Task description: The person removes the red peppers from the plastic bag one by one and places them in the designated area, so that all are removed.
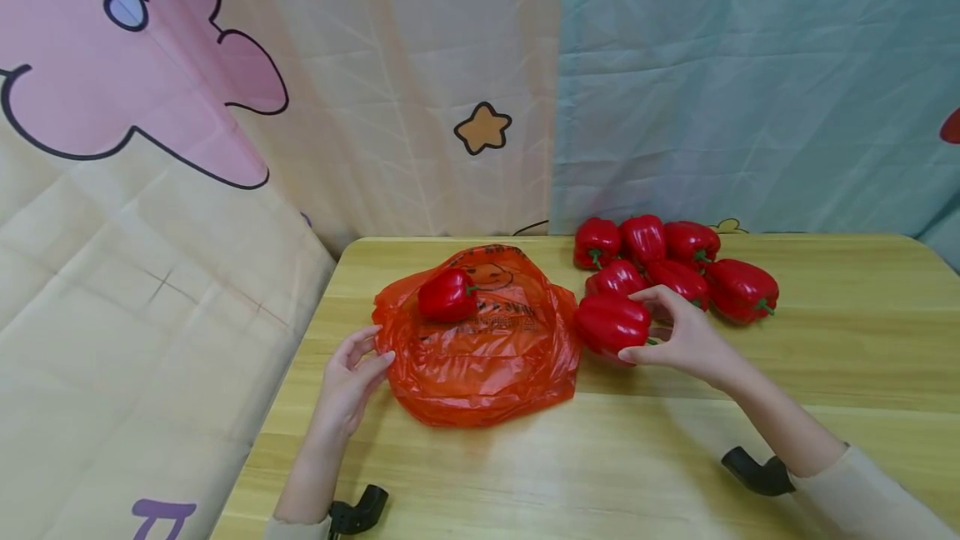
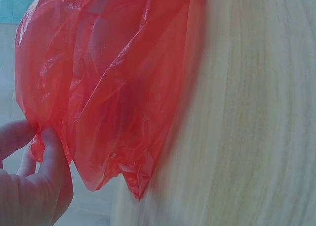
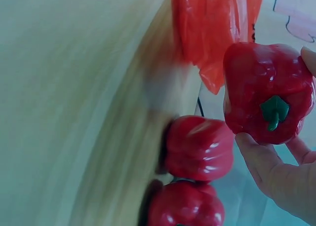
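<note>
A red plastic bag point(image 1: 487, 365) lies spread on the table with its mouth open, and one red bell pepper point(image 1: 447, 296) shows inside it. My left hand point(image 1: 356, 377) pinches the bag's left edge between thumb and fingers; the left wrist view shows the gathered film point(image 2: 37, 148) between them. In my right hand point(image 1: 686, 340) is another bell pepper point(image 3: 266, 90), gripped between thumb and fingers with its green stem toward the wrist. In the head view this pepper is beside the bag's right edge, in front of the other peppers.
Several more red bell peppers point(image 1: 678, 242) are grouped at the back of the wooden table point(image 1: 840, 340), right of the bag. A printed curtain point(image 1: 480, 40) hangs along the table's back edge and another stretch of cloth point(image 1: 150, 315) along the left.
</note>
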`<state>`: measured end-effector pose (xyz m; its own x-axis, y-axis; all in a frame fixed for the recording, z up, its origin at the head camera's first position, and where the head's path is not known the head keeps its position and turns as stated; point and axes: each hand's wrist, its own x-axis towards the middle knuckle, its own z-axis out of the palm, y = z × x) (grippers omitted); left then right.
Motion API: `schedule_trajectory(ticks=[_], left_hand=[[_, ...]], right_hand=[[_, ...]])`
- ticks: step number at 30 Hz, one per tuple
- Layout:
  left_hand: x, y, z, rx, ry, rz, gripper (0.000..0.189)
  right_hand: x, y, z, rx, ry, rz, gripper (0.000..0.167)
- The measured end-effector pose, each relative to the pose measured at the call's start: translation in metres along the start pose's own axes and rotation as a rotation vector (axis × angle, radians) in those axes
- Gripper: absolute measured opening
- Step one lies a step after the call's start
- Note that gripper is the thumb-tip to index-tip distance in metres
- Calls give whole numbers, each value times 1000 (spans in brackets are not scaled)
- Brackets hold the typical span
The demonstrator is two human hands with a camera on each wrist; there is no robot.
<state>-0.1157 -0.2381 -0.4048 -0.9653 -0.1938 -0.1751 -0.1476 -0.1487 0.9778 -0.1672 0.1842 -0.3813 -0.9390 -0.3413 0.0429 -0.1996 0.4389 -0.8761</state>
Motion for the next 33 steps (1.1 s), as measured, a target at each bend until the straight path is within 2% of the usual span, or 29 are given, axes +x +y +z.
schedule_trajectory(ticks=[17,27,33], left_hand=[[0,0,0,1,11,-7,42],[1,-1,0,22,7,17,42],[2,-1,1,15,6,-4,41]], right_hand=[[-19,20,-2,-55,40,78,67],[-23,31,3,-53,49,132,70],[-23,35,6,-64,60,147,71]])
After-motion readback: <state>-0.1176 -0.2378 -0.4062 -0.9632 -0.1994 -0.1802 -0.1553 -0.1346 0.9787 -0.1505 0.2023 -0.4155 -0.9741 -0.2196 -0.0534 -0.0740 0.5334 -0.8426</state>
